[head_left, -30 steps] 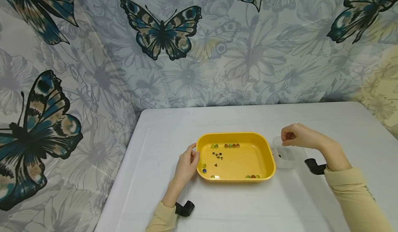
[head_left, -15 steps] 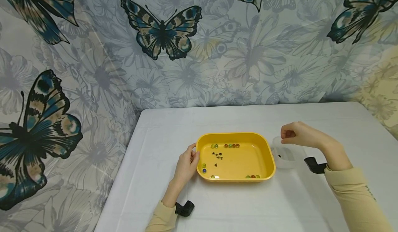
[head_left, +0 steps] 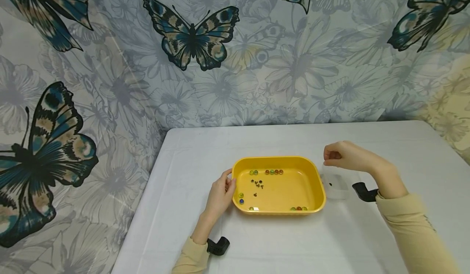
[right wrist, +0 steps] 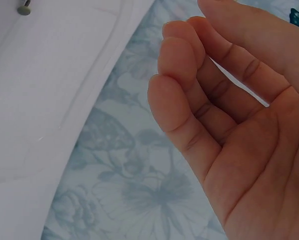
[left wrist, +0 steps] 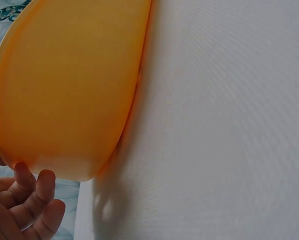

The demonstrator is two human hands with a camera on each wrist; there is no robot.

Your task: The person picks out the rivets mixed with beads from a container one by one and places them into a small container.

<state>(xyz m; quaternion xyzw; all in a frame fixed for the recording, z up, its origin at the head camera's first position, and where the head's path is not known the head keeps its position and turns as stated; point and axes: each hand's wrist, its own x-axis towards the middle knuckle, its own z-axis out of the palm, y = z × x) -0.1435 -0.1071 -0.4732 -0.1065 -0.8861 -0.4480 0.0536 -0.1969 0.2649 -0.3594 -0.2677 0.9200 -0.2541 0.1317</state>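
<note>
My left hand (head_left: 219, 192) grips the left rim of a yellow tray (head_left: 293, 188); in the left wrist view its fingers (left wrist: 44, 192) bend beneath the tray's edge. Several coloured glass marbles (head_left: 276, 172) lie along the tray's sides, and several tiny dark studs (head_left: 257, 183) sit left of its middle. A clear plastic container (head_left: 339, 188) stands right beside the tray. Inside it shows a small stud (right wrist: 24, 7) with a round brass-coloured head. Above the container's back edge hovers my right hand (head_left: 349, 155), fingers loosely curled, with nothing visible in them in the right wrist view.
A white cloth covers the table (head_left: 293, 139), whose back edge meets a fabric backdrop (head_left: 224, 82) printed with butterflies and flowers. Black wrist cameras sit on the left wrist (head_left: 218, 246) and the right wrist (head_left: 365, 192).
My right hand hovered over the container, then moved left and slightly up toward the tray's back right corner. The left hand and the tray have stayed in place.
</note>
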